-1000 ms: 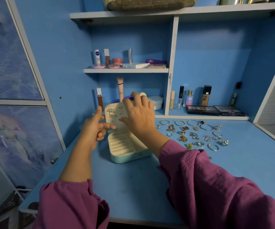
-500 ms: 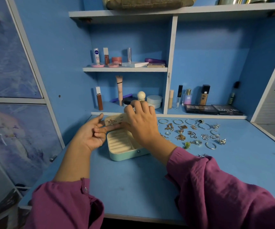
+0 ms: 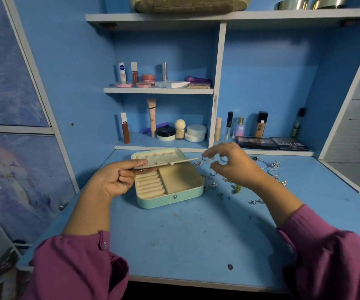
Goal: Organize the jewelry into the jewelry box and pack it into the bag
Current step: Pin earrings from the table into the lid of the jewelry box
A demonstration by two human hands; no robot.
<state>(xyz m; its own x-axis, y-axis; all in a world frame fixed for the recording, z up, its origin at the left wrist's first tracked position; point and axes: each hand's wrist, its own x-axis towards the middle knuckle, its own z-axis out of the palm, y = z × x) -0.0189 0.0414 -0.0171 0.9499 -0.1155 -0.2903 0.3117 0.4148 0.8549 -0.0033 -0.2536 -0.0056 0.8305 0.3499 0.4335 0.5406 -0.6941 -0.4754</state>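
Left hand (image 3: 114,180) pinches the jewelry box's (image 3: 170,187) inner flap (image 3: 166,163), palm up; right hand (image 3: 233,163) hovers loose-fingered, holding nothing, over the rings (image 3: 267,167).

Home dressing corner, blue vanity desk (image 3: 196,234), shelves (image 3: 159,90) of cosmetics, eyeshadow palettes (image 3: 272,144)

"NIVEA" on round blue logo of white-pink lip balm stick (image 3: 122,72), upper middle shelf, left end. "MATTE" in pale capitals on lid of black eyeshadow palette (image 3: 289,144), right of centre, lower shelf edge. "SB" on small pink-blue perfume bottle (image 3: 240,127), just left of the palettes. Print on red lip gloss tube (image 3: 134,72) and peach concealer tube (image 3: 152,116) too small to read.
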